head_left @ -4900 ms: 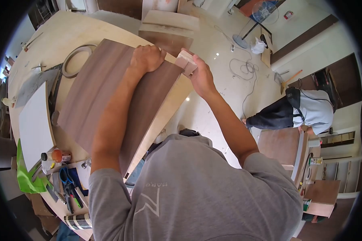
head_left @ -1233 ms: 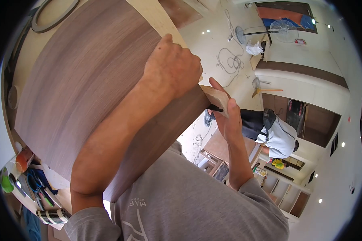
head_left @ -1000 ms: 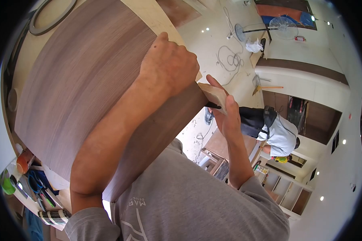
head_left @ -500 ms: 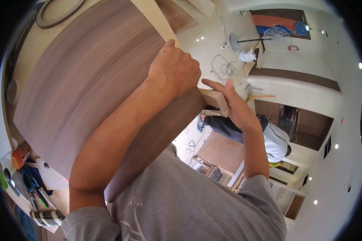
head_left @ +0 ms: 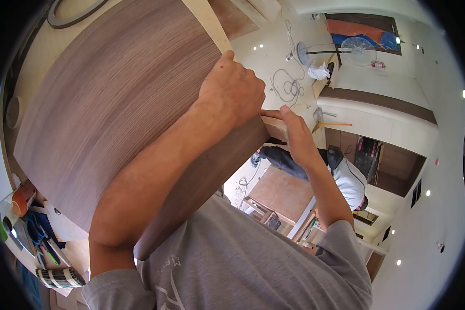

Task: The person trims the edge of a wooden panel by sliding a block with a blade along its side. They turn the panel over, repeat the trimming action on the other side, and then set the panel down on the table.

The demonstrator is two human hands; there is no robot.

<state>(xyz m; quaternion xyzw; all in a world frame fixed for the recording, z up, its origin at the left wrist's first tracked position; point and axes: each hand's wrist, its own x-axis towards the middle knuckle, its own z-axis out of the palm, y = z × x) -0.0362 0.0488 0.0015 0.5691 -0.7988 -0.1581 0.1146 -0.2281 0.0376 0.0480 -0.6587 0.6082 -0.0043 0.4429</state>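
Observation:
A large wood-grain panel (head_left: 124,93), brown with darker bands, slants across the left and middle of the view. My left hand (head_left: 232,90) is closed over its upper edge, knuckles toward me, the fingertips hidden behind. A pale edge strip (head_left: 209,23) runs along the panel above this hand. Just to the right, a small pale wood block (head_left: 277,129) sits at the panel's corner. Around the block's outer end is my right hand (head_left: 297,134), with one finger laid along its top toward the panel and the other fingers mostly hidden.
Behind my right arm a person (head_left: 346,178) bends beside a brown-topped workbench (head_left: 281,191). A standing fan (head_left: 356,50) and a loose cable (head_left: 289,85) are farther off. Scissors (head_left: 36,230) and other tools lie at lower left, and a dark ring (head_left: 77,20) at upper left.
My right hand has closed in on the wood block, its stretched finger coming down onto it. My left hand and the panel's upper edge have shifted slightly right in view.

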